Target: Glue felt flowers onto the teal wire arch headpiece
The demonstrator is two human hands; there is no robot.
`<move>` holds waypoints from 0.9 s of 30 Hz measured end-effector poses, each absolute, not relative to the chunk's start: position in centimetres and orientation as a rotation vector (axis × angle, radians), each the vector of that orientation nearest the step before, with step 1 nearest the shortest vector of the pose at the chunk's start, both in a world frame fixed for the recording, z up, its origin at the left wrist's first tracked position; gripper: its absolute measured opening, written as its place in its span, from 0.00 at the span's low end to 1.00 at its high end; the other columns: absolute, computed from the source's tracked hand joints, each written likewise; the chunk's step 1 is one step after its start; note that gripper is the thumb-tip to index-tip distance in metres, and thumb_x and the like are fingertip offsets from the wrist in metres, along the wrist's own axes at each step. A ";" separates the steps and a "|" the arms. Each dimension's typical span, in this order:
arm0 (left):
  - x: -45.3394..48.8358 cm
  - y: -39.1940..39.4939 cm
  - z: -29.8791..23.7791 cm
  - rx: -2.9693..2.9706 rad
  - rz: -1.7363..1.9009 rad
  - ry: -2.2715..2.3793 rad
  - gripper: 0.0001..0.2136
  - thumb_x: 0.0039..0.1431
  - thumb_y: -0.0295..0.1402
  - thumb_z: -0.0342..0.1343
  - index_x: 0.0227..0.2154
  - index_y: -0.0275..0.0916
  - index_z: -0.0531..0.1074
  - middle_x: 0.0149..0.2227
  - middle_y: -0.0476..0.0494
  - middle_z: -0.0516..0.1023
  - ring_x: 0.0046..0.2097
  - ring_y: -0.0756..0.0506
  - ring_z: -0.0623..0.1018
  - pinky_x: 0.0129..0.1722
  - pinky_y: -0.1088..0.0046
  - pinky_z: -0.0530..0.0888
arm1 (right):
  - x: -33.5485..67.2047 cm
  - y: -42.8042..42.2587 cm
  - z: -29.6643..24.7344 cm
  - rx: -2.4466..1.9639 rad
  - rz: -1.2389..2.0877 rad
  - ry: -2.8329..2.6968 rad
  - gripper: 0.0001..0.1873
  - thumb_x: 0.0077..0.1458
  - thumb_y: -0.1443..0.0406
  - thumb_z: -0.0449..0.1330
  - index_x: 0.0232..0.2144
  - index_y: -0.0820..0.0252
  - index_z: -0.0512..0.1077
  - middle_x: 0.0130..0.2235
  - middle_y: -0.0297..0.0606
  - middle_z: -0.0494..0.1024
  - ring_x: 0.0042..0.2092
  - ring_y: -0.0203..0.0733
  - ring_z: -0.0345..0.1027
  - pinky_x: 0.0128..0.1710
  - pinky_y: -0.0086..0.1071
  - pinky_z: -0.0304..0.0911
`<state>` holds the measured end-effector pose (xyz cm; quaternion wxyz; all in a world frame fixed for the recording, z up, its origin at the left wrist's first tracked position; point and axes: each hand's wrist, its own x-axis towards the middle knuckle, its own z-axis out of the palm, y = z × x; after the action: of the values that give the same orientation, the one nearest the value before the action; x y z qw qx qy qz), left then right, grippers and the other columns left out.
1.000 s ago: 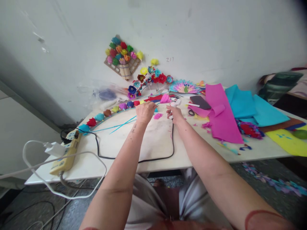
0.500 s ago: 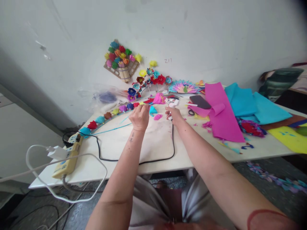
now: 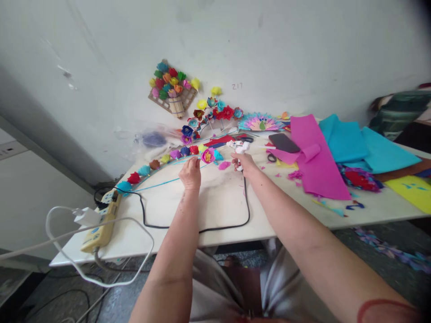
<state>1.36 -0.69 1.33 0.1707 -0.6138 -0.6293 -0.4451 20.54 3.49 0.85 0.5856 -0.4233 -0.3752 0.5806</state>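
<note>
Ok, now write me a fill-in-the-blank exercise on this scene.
1. The right hand holds a glue gun coloured ____.
2. The glue gun's cord is ____.
3. The pink flower beside the left hand has a ____ centre.
4. The power strip sits toward the table's ____ end.

Missing words: white; black; yellow; left.

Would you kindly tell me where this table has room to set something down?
One bare patch lies between the left forearm and right forearm, behind the black cord; another, left of the left forearm, between the blue strip and that cord. Coloured sheets crowd the right side, flowers the far edge.
</note>
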 end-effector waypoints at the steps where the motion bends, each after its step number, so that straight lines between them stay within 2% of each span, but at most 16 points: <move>1: 1.3 -0.7 1.2 -1.755 -1.270 -1.793 0.12 0.56 0.38 0.43 0.36 0.42 0.70 0.37 0.41 0.74 0.41 0.49 0.72 0.37 0.78 0.63 | 20.5 3.4 0.9 -0.979 1.358 -0.886 0.05 0.42 0.69 0.58 0.23 0.63 0.63 0.14 0.28 0.66 0.12 0.28 0.52 0.09 0.24 0.52; 10: 1.0 -0.5 0.6 -1.821 -1.278 -1.886 0.11 0.55 0.34 0.44 0.36 0.41 0.70 0.40 0.43 0.74 0.44 0.49 0.71 0.43 0.76 0.62 | 20.3 3.1 1.2 -0.984 1.359 -0.920 0.04 0.42 0.70 0.58 0.22 0.64 0.63 0.13 0.29 0.66 0.12 0.28 0.51 0.09 0.24 0.51; 21: 0.6 0.0 0.3 -1.837 -1.281 -1.793 0.12 0.54 0.39 0.46 0.34 0.41 0.72 0.37 0.45 0.76 0.40 0.50 0.73 0.40 0.79 0.64 | 20.5 3.7 0.3 -0.940 1.341 -0.956 0.05 0.42 0.69 0.58 0.22 0.64 0.63 0.14 0.29 0.66 0.12 0.27 0.52 0.09 0.24 0.52; 27: 0.5 0.4 0.0 -1.849 -1.315 -1.664 0.12 0.54 0.39 0.48 0.33 0.40 0.73 0.36 0.46 0.76 0.38 0.50 0.74 0.37 0.79 0.65 | 20.5 3.5 0.6 -0.949 1.346 -0.945 0.05 0.42 0.69 0.58 0.22 0.64 0.63 0.14 0.28 0.66 0.12 0.27 0.52 0.09 0.24 0.52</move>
<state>0.52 0.38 -0.03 0.1633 -0.6483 -0.5836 -0.4610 20.48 3.54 0.57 0.5823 -0.4063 -0.4048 0.5763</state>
